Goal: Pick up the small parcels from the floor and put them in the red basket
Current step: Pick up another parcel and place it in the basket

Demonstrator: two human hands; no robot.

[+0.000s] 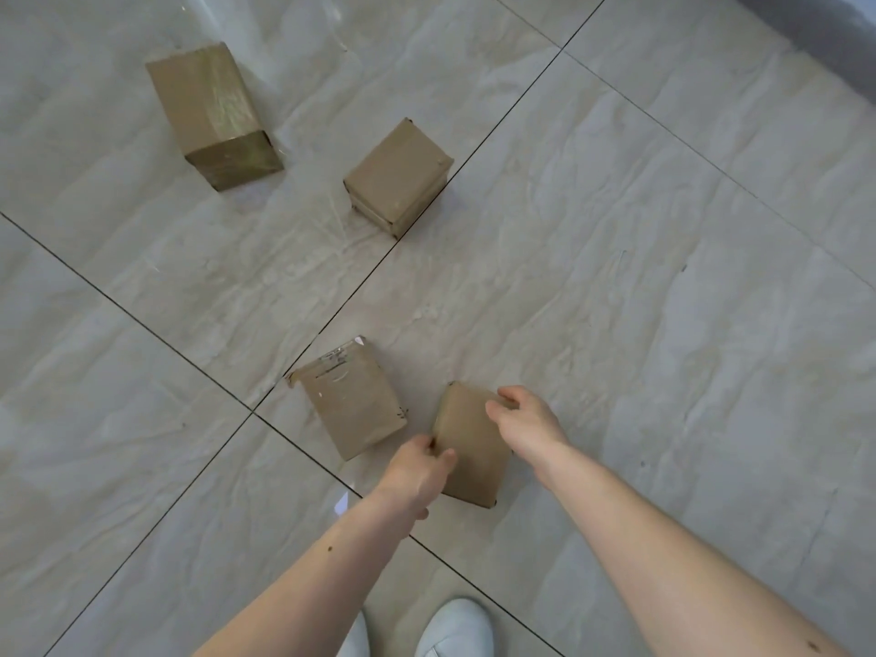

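Note:
Several brown taped parcels lie on the pale tiled floor. The nearest parcel (469, 448) sits just ahead of my feet. My left hand (417, 471) grips its left edge with curled fingers, and my right hand (526, 419) grips its upper right corner. Just left of it lies a second parcel (351, 405) with clear tape at its top. Farther off stand a squarish parcel (398, 175) and a taller parcel (213, 113) at the upper left. The red basket is not in view.
My white shoes (455, 628) stand at the bottom edge. Dark grout lines cross the glossy tiles (663, 277). A dark grey strip (825, 35) runs along the upper right corner.

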